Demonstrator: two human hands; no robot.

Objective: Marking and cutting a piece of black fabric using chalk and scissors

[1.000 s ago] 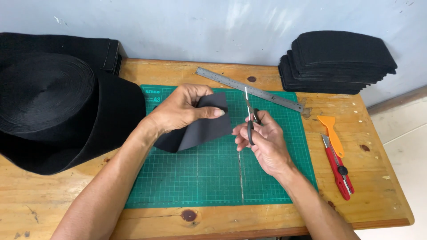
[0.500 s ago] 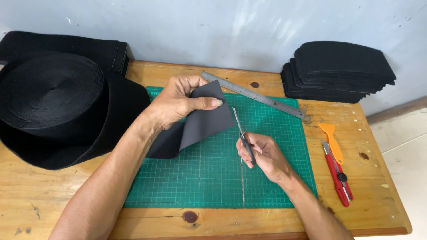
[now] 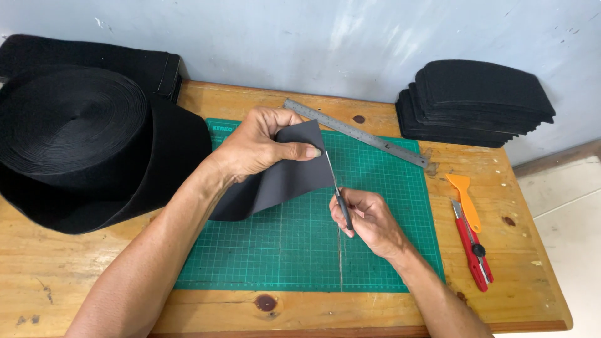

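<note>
Over the middle of the green cutting mat (image 3: 263,263), the left hand (image 3: 253,147) pinches a dark grey fabric strip (image 3: 282,181) while the right hand (image 3: 369,219), fingers closed around slim scissors (image 3: 338,191), trims its end edge, so the next snip needs the strip held taut.

I see pale blue-grey scuffed wall (image 3: 375,37) far, knotty wooden table (image 3: 75,275) near, light tiled floor (image 3: 563,200) right.
</note>
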